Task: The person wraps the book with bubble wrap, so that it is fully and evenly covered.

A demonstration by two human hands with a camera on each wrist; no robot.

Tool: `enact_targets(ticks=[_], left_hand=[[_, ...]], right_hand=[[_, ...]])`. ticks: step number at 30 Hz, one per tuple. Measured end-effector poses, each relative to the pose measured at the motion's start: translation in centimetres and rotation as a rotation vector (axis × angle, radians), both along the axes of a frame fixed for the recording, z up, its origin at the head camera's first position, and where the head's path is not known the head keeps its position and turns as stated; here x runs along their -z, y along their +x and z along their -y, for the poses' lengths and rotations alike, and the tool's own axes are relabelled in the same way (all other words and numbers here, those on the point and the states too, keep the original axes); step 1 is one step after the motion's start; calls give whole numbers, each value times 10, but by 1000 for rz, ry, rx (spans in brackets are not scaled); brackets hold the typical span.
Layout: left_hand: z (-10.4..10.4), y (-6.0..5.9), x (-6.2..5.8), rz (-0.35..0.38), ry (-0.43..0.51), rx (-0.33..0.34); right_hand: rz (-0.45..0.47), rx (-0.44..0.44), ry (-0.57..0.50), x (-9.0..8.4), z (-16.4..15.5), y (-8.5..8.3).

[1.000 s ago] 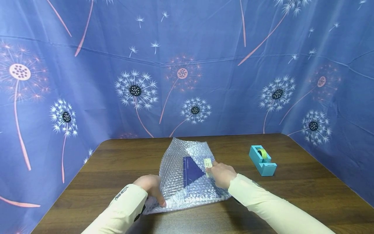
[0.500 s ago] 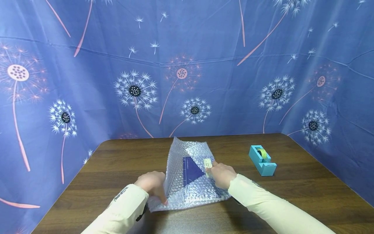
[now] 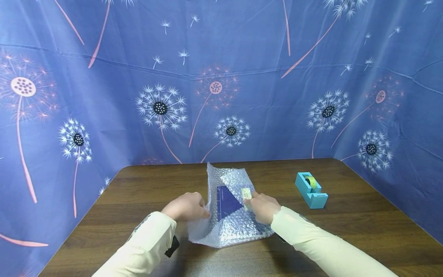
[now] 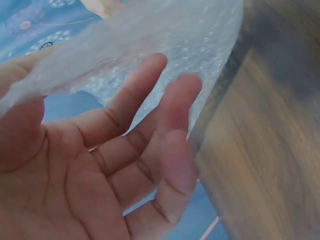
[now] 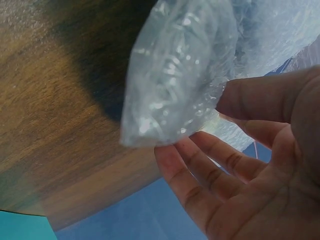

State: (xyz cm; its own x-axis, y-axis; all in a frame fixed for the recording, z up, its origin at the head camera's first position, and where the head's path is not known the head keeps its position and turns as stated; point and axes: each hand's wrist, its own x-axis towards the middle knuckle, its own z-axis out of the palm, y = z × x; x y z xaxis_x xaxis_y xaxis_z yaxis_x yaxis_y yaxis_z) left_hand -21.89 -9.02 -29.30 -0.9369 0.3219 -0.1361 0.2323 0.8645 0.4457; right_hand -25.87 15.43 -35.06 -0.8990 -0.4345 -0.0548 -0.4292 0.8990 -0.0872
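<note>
A sheet of clear bubble wrap (image 3: 230,229) lies at the table's middle, partly folded round a flat dark blue item (image 3: 226,202). My left hand (image 3: 188,206) grips the sheet's left flap and holds it upright beside the blue item. In the left wrist view the bubble wrap (image 4: 165,35) runs between the thumb and fingers of my left hand (image 4: 115,165). My right hand (image 3: 263,207) rests on the folded right flap, next to a small pale strip (image 3: 246,193). Seen from the right wrist, my right hand (image 5: 250,165) has relaxed fingers, its thumb touching the bubble wrap (image 5: 180,75).
A teal tape dispenser (image 3: 310,189) stands to the right on the brown wooden table (image 3: 346,231). Blue cloth with a dandelion print (image 3: 221,77) hangs behind and on both sides of the table.
My left hand has lifted the left flap off the table and swung it rightward, up toward the blue item. The right hand has stayed in place.
</note>
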Motion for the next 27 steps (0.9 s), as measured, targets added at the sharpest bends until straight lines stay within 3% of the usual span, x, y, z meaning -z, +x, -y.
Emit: enact_targets(ticks=[4,9,14,22,27], left_hand=[[-4,-3,-2,43,119,18],[-9,-9,-5,161,303,40],[-12,-14,-5,273,386,66],[-33,-14,4,272,445,60],[-53,-12,13,224,400,72]], right_hand=[[10,2,3,-1,0,0],[3,-7,7,0,0,0],[1,-4,4,-1,1,0],[18,7,6,-1,2,-1],[43,18,-8,-2,2,-2]])
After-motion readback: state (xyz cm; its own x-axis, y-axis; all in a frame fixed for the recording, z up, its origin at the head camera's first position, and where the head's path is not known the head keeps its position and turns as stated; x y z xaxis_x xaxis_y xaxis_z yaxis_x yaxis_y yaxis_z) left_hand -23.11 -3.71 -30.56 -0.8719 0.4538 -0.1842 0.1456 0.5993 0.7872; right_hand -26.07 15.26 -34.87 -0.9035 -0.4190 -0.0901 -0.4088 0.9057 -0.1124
